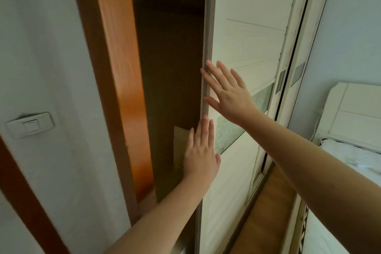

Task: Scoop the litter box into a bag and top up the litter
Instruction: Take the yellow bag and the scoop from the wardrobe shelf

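No litter box, scoop, bag or litter shows in this view. I face a cream sliding wardrobe door (243, 51) that stands partly slid aside, with a dark opening (171, 57) to its left. My right hand (226, 90) lies flat on the door near its left edge, fingers spread. Lower down, my left hand (201, 154) is pressed flat against the same edge, fingers together. Neither hand holds anything. A piece of brown cardboard (179, 146) shows inside the dark opening, partly hidden behind my left hand.
An orange-brown wooden frame (121, 72) borders the opening on the left. A white wall with a light switch (31, 125) lies further left. A second sliding door (292, 80) and a white bed with headboard (354, 117) stand at the right. Wooden floor (268, 216) runs below.
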